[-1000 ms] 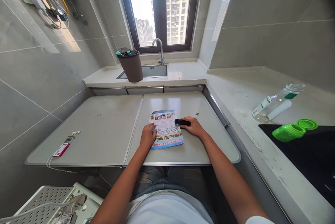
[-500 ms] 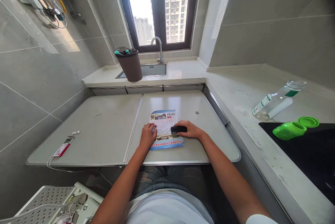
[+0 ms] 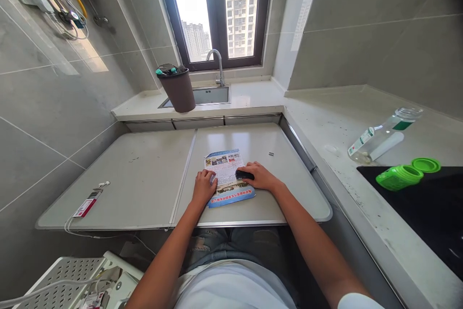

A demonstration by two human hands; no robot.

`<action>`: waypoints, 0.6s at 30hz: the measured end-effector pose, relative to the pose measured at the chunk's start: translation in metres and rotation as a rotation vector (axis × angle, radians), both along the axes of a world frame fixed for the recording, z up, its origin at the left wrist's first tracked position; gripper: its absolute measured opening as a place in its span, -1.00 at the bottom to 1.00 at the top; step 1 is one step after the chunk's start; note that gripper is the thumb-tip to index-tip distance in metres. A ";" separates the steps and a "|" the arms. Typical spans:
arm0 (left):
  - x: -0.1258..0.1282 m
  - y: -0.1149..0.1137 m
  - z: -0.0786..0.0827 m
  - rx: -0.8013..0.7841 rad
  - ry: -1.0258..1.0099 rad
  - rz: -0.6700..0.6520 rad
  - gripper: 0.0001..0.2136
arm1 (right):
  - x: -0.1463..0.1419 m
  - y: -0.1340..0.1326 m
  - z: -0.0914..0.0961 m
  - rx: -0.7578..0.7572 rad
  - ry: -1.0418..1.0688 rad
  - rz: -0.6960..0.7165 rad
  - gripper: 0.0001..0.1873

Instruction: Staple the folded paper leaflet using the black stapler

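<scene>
Head view: your right hand (image 3: 261, 176) is wrapped around one black stapler (image 3: 244, 174), thumb and fingers closed on its body, the nose reaching over the right side of the printed flyer (image 3: 227, 170). Whether the stapler touches the paper, you cannot tell. Your left hand (image 3: 204, 186) rests on the flyer's left edge, thumb and fingertips a little apart; whether they pinch the sheet is unclear. You have one flyer, lying flat between your hands on the table (image 3: 152, 169). Just beyond its upper right are small metallic staple strips (image 3: 271, 154), too tiny to count surely. Well left of the flyer lies one red-and-white pack (image 3: 85, 207). Beyond the flyer you have one brown bin (image 3: 180, 92), one sink (image 3: 219, 96) and one faucet (image 3: 221, 69). Well to the flyer's right are two bottles: one clear bottle (image 3: 385, 134) and one green bottle (image 3: 395, 179) with its lid open, the latter on a black cooktop (image 3: 427, 210).
</scene>
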State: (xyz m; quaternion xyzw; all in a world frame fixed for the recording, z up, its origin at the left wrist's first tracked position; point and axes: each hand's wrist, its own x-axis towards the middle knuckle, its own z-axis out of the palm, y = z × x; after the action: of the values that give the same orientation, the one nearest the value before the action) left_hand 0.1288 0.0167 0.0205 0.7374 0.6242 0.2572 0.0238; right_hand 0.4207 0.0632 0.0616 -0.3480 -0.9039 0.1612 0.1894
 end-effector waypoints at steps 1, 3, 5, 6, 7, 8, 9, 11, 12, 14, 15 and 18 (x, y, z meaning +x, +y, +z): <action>0.000 0.000 0.000 0.002 0.001 -0.003 -0.85 | -0.003 -0.002 0.003 0.005 -0.027 -0.028 -0.52; 0.000 0.000 0.000 0.005 0.004 -0.007 -0.85 | -0.010 -0.006 0.009 0.006 -0.086 -0.087 -0.65; 0.000 0.000 0.000 0.007 0.009 -0.010 -0.86 | -0.018 -0.010 0.014 -0.004 -0.141 -0.144 -0.79; 0.000 0.000 0.000 0.009 0.012 -0.009 -0.86 | -0.023 -0.011 0.016 -0.012 -0.164 -0.171 -0.85; 0.000 0.000 0.000 0.009 0.015 -0.008 -0.86 | -0.027 -0.011 0.017 -0.021 -0.180 -0.193 -0.87; 0.000 0.001 -0.001 0.009 0.017 -0.007 -0.86 | -0.031 -0.012 0.019 -0.030 -0.188 -0.205 -0.85; -0.001 0.001 -0.001 0.008 0.018 -0.005 -0.86 | -0.034 -0.012 0.019 -0.038 -0.187 -0.207 -0.85; -0.001 0.001 0.000 0.000 0.016 -0.002 -0.85 | -0.039 -0.011 0.020 -0.049 -0.170 -0.195 -0.82; -0.001 0.001 0.000 -0.005 0.012 0.000 -0.85 | -0.041 -0.010 0.020 -0.054 -0.164 -0.189 -0.79; 0.000 0.000 0.000 -0.015 0.003 0.001 -0.85 | -0.043 -0.010 0.020 -0.068 -0.181 -0.203 -0.79; 0.000 0.000 0.000 -0.018 0.000 0.000 -0.85 | -0.044 -0.009 0.020 -0.078 -0.202 -0.226 -0.82; 0.001 0.000 0.001 -0.021 -0.001 0.005 -0.85 | -0.050 -0.009 0.020 -0.107 -0.275 -0.332 -0.79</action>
State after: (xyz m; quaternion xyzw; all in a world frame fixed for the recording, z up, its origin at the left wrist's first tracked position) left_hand 0.1298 0.0170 0.0211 0.7355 0.6286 0.2509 0.0312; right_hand 0.3703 0.0542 0.0816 -0.5202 -0.8417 0.1266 0.0693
